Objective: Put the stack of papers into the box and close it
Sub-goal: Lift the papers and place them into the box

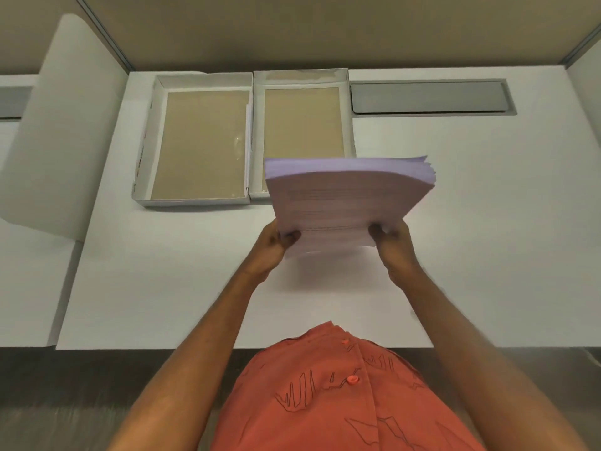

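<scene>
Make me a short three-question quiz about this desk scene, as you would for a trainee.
1. True or false: the stack of papers already lies inside a box.
2. Which hands hold the stack? A) left hand only B) right hand only C) both
3. Fill in: the two open white trays, left tray and right tray, stand ____ on the desk.

Key:
1. False; it is held up above the desk, its far edge overlapping the right tray's near corner.
2. C; each grip takes one near corner.
3. Side by side, both showing bare brown bottoms.
</scene>
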